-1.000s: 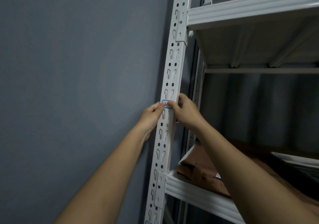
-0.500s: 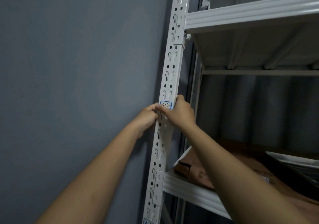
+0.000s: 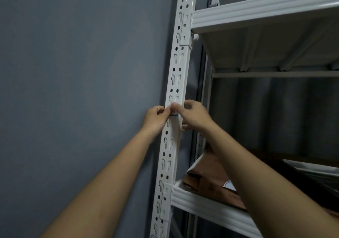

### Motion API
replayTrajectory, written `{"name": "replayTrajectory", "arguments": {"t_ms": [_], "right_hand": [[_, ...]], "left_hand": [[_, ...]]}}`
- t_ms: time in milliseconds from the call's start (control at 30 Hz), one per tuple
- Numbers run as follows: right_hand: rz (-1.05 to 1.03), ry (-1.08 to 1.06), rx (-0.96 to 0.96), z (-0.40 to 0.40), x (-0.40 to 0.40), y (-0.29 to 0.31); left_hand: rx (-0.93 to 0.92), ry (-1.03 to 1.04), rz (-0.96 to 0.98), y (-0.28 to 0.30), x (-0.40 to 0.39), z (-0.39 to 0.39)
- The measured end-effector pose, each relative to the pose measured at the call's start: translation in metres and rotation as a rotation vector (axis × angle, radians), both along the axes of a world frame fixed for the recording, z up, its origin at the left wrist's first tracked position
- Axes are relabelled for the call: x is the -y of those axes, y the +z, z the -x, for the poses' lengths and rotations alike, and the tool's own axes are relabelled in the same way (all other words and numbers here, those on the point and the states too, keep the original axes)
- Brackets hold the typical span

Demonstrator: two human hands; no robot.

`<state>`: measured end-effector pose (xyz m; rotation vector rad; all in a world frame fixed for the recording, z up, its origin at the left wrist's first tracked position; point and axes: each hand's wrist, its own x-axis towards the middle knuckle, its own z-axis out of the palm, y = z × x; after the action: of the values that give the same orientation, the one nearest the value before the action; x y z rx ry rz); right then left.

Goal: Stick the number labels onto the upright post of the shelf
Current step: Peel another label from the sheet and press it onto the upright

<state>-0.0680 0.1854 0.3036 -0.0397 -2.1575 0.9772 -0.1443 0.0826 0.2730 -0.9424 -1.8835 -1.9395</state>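
Note:
A white perforated upright post (image 3: 180, 63) runs up the middle of the head view. A small white number label with a blue border (image 3: 173, 114) sits on its front face at mid height, mostly covered by fingers. My left hand (image 3: 155, 118) reaches in from the left, its fingertips pressing on the label. My right hand (image 3: 194, 115) comes from the right, thumb and forefinger on the label's top, the other fingers curled round the post's edge.
A grey wall (image 3: 82, 91) fills the left. White shelf boards (image 3: 256, 12) join the post above and below (image 3: 211, 206). Brown cardboard (image 3: 211, 179) lies on the lower shelf. Another label's corner shows at the post's bottom (image 3: 154, 236).
The label was uncovered half a second ago with both hands just below it. Both hands have moved up over it and their fingertips now press on it.

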Motion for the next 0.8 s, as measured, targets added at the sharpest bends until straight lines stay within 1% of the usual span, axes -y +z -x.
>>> {"name": "replayTrajectory", "arguments": {"t_ms": [67, 100, 167, 267, 300, 367, 433, 500, 567, 667, 800], "right_hand": [[-0.075, -0.15, -0.088, 0.008, 0.004, -0.004], [-0.084, -0.168, -0.109, 0.009, 0.004, -0.005], [-0.083, -0.151, -0.113, 0.011, 0.001, -0.005], [-0.062, -0.027, -0.06, 0.008, -0.004, -0.003], [-0.051, 0.008, -0.05, 0.008, -0.005, -0.003], [-0.036, 0.008, -0.046, 0.008, -0.005, -0.002], [-0.041, -0.05, -0.047, 0.009, -0.001, -0.002], [-0.092, -0.156, -0.052, 0.01, 0.005, -0.004], [-0.139, -0.236, -0.061, 0.011, 0.008, -0.009], [-0.109, -0.186, -0.094, 0.011, 0.005, -0.014], [-0.101, -0.063, -0.037, 0.009, 0.0, -0.013]], "left_hand": [[0.044, -0.019, -0.029, 0.0, 0.0, 0.001], [0.066, -0.041, -0.041, 0.001, 0.0, 0.001], [0.101, -0.082, -0.071, 0.001, -0.001, -0.001], [0.101, -0.091, -0.109, 0.002, -0.002, -0.002], [0.102, -0.099, -0.1, 0.002, -0.001, -0.002], [0.114, -0.169, -0.058, 0.001, 0.004, 0.0], [0.138, -0.234, 0.0, -0.001, 0.009, 0.004], [0.145, -0.244, 0.042, -0.003, 0.012, 0.005], [0.124, -0.23, 0.042, -0.004, 0.011, 0.003], [0.118, -0.193, -0.014, -0.003, 0.007, 0.002], [0.114, -0.189, -0.056, 0.0, 0.004, 0.002]]}}
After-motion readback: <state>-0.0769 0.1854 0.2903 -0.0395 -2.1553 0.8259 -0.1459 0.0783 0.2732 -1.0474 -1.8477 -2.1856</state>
